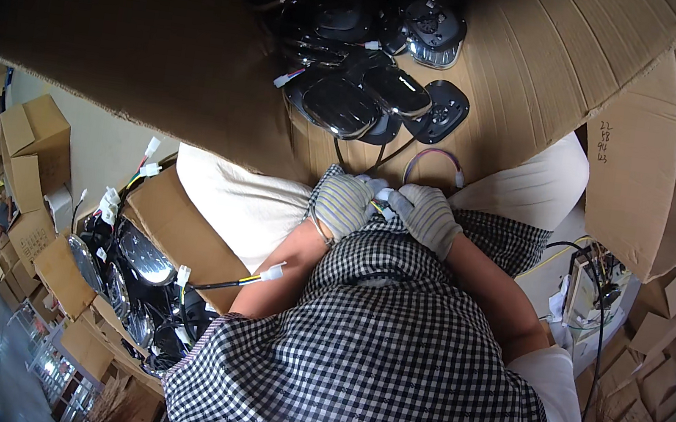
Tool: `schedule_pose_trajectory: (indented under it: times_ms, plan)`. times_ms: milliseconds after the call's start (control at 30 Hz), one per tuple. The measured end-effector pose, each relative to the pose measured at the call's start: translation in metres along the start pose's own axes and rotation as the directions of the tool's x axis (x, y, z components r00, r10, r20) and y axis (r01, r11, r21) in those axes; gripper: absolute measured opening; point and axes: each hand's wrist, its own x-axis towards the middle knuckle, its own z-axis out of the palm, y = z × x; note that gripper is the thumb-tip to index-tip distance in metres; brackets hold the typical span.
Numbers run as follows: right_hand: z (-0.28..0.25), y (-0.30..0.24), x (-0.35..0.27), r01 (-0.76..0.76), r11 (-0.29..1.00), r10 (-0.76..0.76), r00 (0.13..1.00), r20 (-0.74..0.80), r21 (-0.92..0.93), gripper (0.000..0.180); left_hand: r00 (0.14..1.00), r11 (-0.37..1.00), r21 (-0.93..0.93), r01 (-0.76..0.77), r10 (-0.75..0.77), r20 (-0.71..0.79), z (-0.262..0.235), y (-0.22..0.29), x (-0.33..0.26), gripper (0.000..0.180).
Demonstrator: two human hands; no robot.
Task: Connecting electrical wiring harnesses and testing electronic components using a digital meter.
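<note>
My left hand (343, 204), in a striped knit glove, is closed over my lap, gripping a cable. Against it my gloved right hand (429, 216) pinches a small white connector (389, 213); thin yellow and dark wires show in the narrow gap. Fingers hide most of what they grip. Black cables run from the hands up to a cluster of black lamp units (341, 107) with shiny lenses on the cardboard ahead. A reddish-purple wire loop with a white plug (458, 178) lies just beyond my right hand.
Cardboard flaps (537, 58) spread ahead of my knees. At left, an open box (175, 215) holds several round lamps (146, 252) with wires and white plugs sticking up. On the right hang black cables (601, 305) beside a piece of equipment. Cartons (37, 129) are stacked farther off.
</note>
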Motion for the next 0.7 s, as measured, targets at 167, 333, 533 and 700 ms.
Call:
schedule_pose_trajectory:
  times_ms: [167,333,533,700]
  plan:
    - [-0.003,0.001,0.003,0.026,0.998,-0.022,0.997,0.075,-0.05,0.018,0.999,0.999,-0.039,0.031,-0.032,-0.013,0.011,-0.002,-0.002,0.03]
    - [0.002,0.007,0.006,-0.195,0.978,0.182,0.971,0.158,0.069,0.023,0.999,0.977,-0.209,0.033,-0.031,0.012,0.022,-0.007,-0.002,0.027]
    - [-0.012,0.005,0.013,0.064,0.99,-0.032,0.97,0.239,-0.127,0.024,0.995,0.978,-0.198,0.059,-0.043,0.086,0.018,0.001,0.0,0.025]
    - [-0.087,-0.01,0.056,-0.246,0.823,0.27,0.962,-0.029,-0.513,0.02,0.984,0.982,-0.088,0.165,-0.158,0.078,-0.006,0.012,0.002,0.022]
